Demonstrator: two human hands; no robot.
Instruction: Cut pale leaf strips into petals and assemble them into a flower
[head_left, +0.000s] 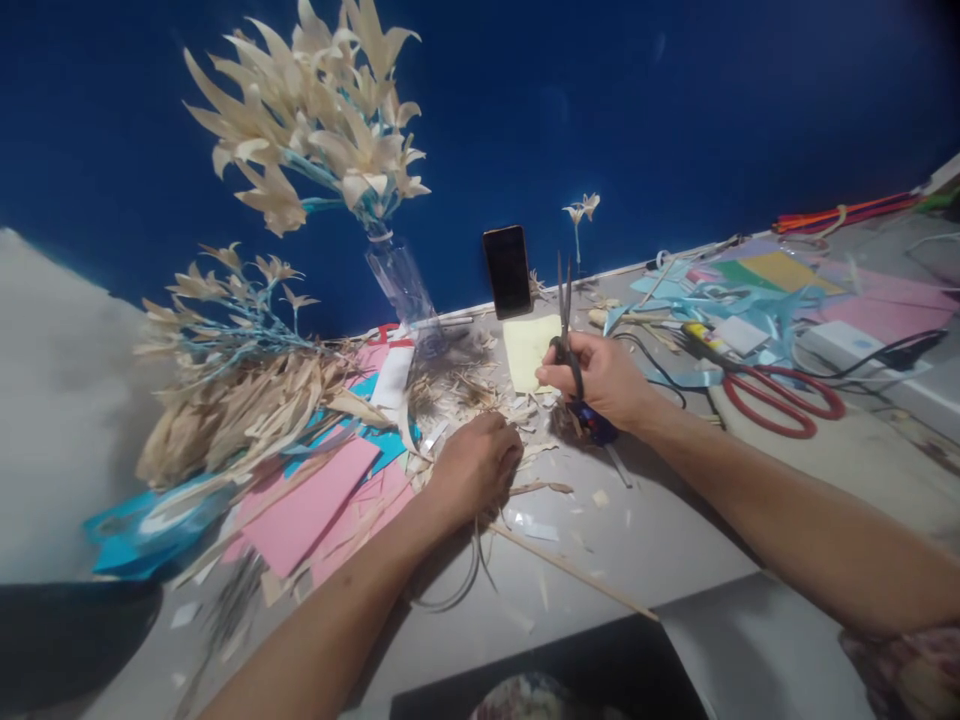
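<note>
My right hand is closed round the handles of a pair of dark scissors, whose narrow blades point upward, slightly parted at the tips. A pale yellow paper lies just behind it. My left hand rests low over the table with its fingers curled in; whatever they hold, if anything, is hidden. Scraps of dry husk lie around its fingers. Below this hand a thin tan strip runs down to the right, and a loop of thin wire curves on the table.
At the left, husk flowers stand in a clear plastic bottle near dried husks and pink paper. A phone leans on the blue wall. Red-handled scissors and light-blue ribbon lie at the right.
</note>
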